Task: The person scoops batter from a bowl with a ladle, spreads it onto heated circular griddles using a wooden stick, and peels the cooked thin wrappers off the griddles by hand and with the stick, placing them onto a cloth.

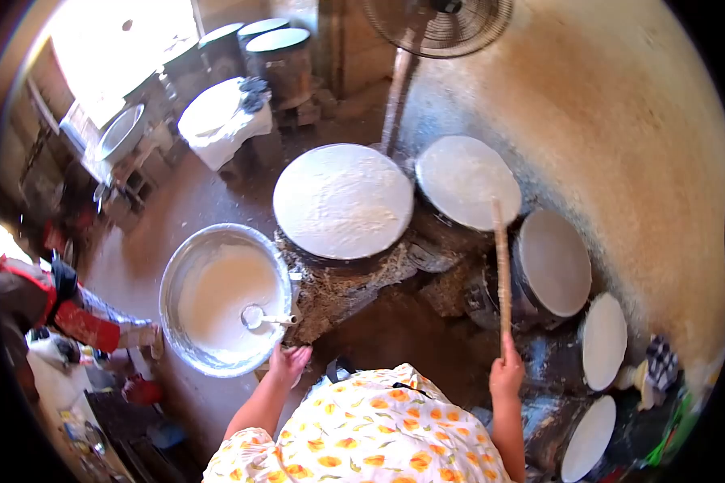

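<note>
My right hand (506, 375) is closed around the lower end of a long wooden stick (503, 274). The stick's far tip lies over the edge of a round griddle with a pale batter layer (465, 179). My left hand (292, 362) is empty with its fingers apart, just beside the rim of a large metal basin (169, 302). Creamy batter (217, 294) partly fills the basin. A ladle (254, 316) rests in it, its handle over the right side. Ahead of me is a larger round griddle (343, 200) covered with white, uneven batter.
More round griddles curve along the wall at right, including a grey-topped one (553, 263) and a white-topped one (604, 342). A standing fan (439, 24) is at the back. A white-covered table (225, 121) stands back left. Another person in red (80, 322) is at far left.
</note>
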Demonstrator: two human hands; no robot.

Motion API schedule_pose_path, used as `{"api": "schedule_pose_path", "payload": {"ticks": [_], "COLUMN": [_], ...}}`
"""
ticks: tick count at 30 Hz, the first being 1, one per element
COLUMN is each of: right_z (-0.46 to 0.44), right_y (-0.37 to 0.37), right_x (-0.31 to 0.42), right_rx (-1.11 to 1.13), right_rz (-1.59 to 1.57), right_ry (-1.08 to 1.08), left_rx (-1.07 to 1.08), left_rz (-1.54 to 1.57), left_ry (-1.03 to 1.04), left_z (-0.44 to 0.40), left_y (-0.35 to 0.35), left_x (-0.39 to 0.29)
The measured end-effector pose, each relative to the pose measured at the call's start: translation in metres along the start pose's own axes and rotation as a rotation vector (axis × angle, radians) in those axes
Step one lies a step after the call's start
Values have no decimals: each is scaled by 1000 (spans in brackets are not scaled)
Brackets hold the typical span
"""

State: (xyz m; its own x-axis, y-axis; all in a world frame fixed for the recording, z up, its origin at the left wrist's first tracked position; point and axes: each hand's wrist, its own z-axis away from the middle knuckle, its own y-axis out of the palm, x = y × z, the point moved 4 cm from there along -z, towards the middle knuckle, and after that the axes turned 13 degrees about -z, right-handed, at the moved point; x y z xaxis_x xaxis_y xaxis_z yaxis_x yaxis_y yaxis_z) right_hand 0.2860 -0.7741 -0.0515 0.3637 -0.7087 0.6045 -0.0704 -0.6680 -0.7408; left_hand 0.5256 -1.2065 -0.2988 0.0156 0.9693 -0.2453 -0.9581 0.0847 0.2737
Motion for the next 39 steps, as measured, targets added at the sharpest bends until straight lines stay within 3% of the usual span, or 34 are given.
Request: {"api": "schedule_pose_path", "payload": {"ticks": [4, 9, 13, 14, 15, 16, 21, 23, 27, 31, 37, 39], "right_z": [-42, -76, -78, -79, -78, -78, -78, -75, -75, -82, -115, -133], "right_y": [79, 124, 129, 129, 128, 129, 120, 120, 117, 121, 162, 192], "right_x": [56, 109, 123, 120, 116, 115, 107, 105, 117, 131, 147, 138], "right_rx": [260, 387, 446, 449, 449, 374, 375, 314, 414, 394, 518, 575], "right_rz": [-26, -129, -133, -129, -124, -172, -16, -67, 37, 90, 308, 449], "right_ry": [-136, -297, -267, -222, -173, -305, -218, -311, -68, -155, -325, -326], "left_rx": [324, 288, 199, 303, 418, 348, 223, 63, 208, 266, 430, 666], "left_rz": [324, 612, 658, 722, 878, 812, 635, 521, 386, 475, 543, 584], "left_ry": [-63, -72, 91, 134, -56, -64, -224, 75, 283, 315, 333, 248], "left_z": [-28, -26, -63, -46, -43, -30, -1, -12, -115, -131, -104, -92], "left_y": [45, 63, 1, -10, -24, -29, -38, -39, -60, -54, -50, -52], "left_x": [-19, -52, -92, -95, -96, -92, -69, -95, -179, -239, -251, -248]}}
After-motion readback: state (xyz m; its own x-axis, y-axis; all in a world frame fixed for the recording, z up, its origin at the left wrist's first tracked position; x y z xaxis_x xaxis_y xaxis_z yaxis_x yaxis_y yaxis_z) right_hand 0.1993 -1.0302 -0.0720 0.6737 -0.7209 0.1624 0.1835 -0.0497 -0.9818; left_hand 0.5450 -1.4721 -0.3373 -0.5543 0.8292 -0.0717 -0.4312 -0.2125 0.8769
